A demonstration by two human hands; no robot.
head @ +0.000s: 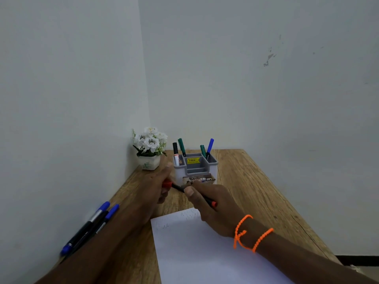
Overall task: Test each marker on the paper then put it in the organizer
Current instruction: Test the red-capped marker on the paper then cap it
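A black marker with red ends (178,187) is held level in front of the organizer (195,168). My left hand (158,187) grips its red cap end, and my right hand (211,206) grips the barrel near the other red end. The grey and white organizer stands at the back of the table and holds a black marker (175,153), green markers (181,147) and a blue one (210,146). White paper (196,253) lies below my right hand, with faint scribbles near its top. Two blue-capped markers (90,224) lie at the table's left edge.
A small white pot of white flowers (149,149) stands in the back left corner beside the organizer. The wooden table (246,181) meets walls at the left and back; its right edge drops to the floor.
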